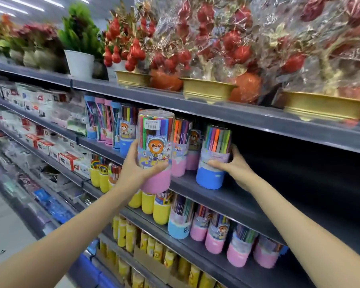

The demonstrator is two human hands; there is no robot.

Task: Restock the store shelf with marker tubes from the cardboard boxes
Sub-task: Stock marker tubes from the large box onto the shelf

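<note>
My left hand (133, 169) grips a pink-based marker tube (156, 150) with a bear picture, holding it upright in front of the shelf. My right hand (235, 169) grips a blue-based marker tube (213, 156) that stands on the grey shelf (227, 201) near its front edge. More marker tubes (183, 146) stand in a row behind and to the left on the same shelf. No cardboard box is in view.
To the right of the blue tube the shelf is dark and bare (299, 183). Wrapped artificial flowers in gold pots (206, 89) fill the shelf above. Yellow, blue and pink tubes (214, 235) line the shelf below. Boxed stationery (42, 142) lies to the left.
</note>
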